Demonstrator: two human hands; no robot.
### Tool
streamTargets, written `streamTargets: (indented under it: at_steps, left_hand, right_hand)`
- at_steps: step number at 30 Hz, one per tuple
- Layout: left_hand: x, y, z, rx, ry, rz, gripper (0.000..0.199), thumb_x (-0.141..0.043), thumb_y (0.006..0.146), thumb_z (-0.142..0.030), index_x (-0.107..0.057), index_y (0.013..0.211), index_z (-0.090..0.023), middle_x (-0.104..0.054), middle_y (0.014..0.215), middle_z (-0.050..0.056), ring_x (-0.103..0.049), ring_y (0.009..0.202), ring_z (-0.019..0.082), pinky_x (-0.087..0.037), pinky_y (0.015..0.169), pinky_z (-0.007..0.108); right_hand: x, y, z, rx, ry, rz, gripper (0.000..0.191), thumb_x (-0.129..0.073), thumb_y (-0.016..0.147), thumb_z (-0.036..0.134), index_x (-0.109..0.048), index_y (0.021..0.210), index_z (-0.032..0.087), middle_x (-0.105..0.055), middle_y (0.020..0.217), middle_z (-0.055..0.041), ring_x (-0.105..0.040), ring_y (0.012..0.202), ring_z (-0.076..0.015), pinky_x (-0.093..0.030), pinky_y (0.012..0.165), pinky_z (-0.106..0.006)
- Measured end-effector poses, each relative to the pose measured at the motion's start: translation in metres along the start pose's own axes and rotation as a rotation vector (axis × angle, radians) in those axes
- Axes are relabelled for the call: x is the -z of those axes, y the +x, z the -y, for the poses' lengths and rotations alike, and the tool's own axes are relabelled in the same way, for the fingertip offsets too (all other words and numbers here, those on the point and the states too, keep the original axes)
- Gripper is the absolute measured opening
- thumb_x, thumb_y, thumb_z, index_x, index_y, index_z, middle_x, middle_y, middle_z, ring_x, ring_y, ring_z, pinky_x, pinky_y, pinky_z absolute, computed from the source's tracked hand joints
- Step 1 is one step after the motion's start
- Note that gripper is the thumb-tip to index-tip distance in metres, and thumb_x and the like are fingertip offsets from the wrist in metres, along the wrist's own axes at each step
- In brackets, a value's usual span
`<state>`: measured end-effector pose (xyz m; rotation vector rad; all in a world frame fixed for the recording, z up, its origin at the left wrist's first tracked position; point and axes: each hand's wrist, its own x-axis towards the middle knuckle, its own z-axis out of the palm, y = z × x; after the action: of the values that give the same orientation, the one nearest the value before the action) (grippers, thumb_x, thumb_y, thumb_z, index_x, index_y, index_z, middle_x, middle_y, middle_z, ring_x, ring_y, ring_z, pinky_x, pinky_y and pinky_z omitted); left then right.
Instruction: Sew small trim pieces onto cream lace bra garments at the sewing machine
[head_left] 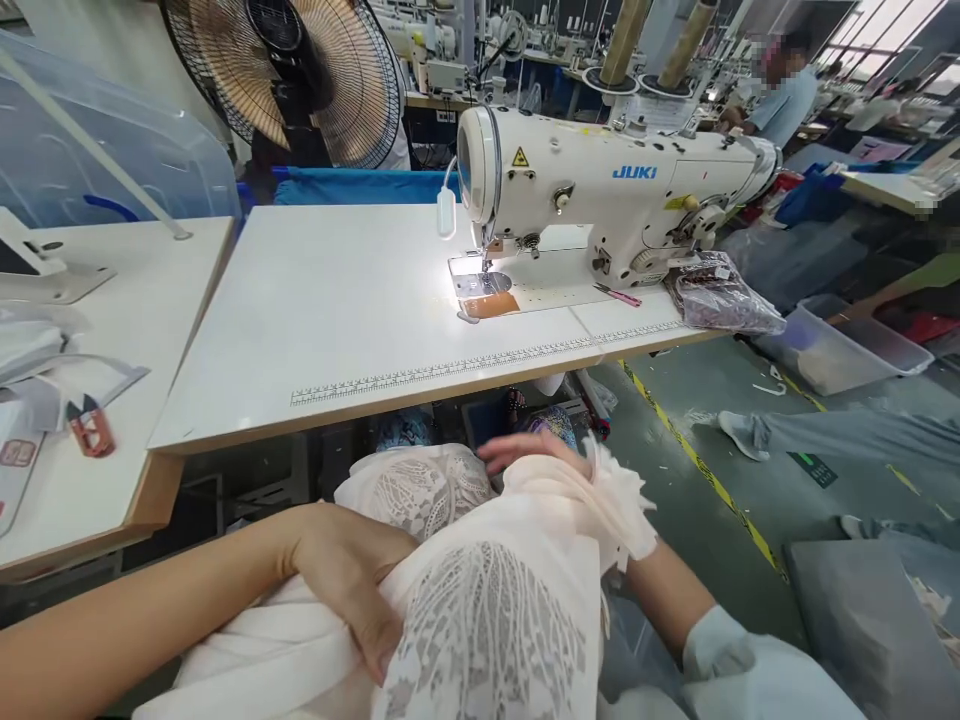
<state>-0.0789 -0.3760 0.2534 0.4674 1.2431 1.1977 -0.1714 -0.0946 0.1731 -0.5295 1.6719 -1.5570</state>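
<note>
the white lace garment (pixel 495 610) lies bunched in front of the table (pixel 337 290); the left hand (pixel 341 565) pinches it between thumb and fingers, while the right hand (pixel 532 450) extends its fingers loosely, frilled cloth (pixel 626 500) gathered around that wrist

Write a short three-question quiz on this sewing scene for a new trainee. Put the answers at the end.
1. True or false: the left grip is holding the white lace fabric.
2. Fill the gap: a printed ____ runs along the front edge of the table that bears the sewing machine.
3. Short answer: which word is marked in blue on the sewing machine's body?

Key:
1. True
2. ruler scale
3. JUKI
</note>
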Motion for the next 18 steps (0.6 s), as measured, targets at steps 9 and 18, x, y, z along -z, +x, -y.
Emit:
streamTargets:
  at_steps: [9, 18]
  left_hand:
    - [0.029, 0.022, -0.007, 0.074, -0.015, -0.016, 0.047, -0.074, 0.080, -0.058, -0.078, 0.112, -0.023, -0.077, 0.114, 0.005, -0.070, 0.114, 0.037, -0.055, 0.101, 0.044]
    - [0.042, 0.011, -0.014, 0.109, 0.182, -0.088, 0.084, -0.076, 0.065, -0.076, -0.066, 0.127, -0.021, -0.072, 0.127, 0.006, -0.065, 0.120, 0.035, -0.053, 0.103, 0.038]
  right_hand:
    - [-0.004, 0.050, 0.067, 0.205, -0.161, 0.686, 0.112, -0.094, 0.054, 0.052, -0.047, 0.151, 0.023, -0.047, 0.158, -0.0108, -0.038, 0.151, -0.0289, -0.026, 0.124, -0.040]
    - [0.015, 0.046, -0.014, -0.442, -0.245, 1.060, 0.068, -0.087, 0.057, 0.066, -0.073, 0.096, 0.012, -0.076, 0.095, -0.0036, -0.071, 0.093, -0.0232, -0.057, 0.081, -0.026]
